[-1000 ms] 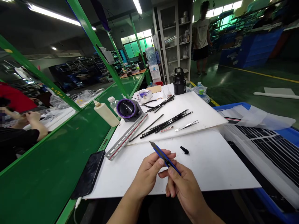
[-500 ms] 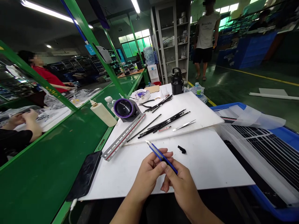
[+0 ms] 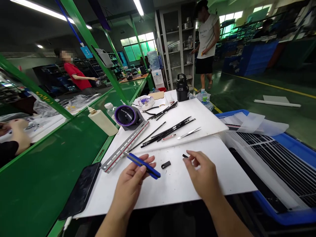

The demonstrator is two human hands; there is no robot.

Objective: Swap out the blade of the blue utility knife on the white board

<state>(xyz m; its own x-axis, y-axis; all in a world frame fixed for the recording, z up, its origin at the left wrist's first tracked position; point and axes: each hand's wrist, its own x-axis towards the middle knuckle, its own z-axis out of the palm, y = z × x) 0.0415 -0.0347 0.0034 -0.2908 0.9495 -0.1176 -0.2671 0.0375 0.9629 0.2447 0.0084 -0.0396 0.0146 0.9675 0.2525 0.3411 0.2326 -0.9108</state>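
My left hand [image 3: 135,176] is closed around a blue utility knife [image 3: 143,164], its tip pointing up and left over the white board [image 3: 153,194]. To the right, my right hand [image 3: 201,172] pinches a small black piece [image 3: 185,156] between thumb and forefinger, just above the board. Another small black part [image 3: 166,164] with a rounded end lies between the two hands. Beyond them, thin black strips [image 3: 168,131] are bunched on a white foam sheet [image 3: 209,121], with tweezers [image 3: 189,133] beside them.
A slotted metal bar [image 3: 125,144] and a phone [image 3: 81,189] lie at left. Behind stand a purple-rimmed black device [image 3: 127,117], a glue bottle [image 3: 102,121] and a black flask [image 3: 182,88]. A blue crate [image 3: 293,217] of black strips is at right. Co-workers stand farther back.
My hands have moved apart. The knife has gone left with my left hand; my right hand has let go of it and pinches a black piece. A black part now lies between them.
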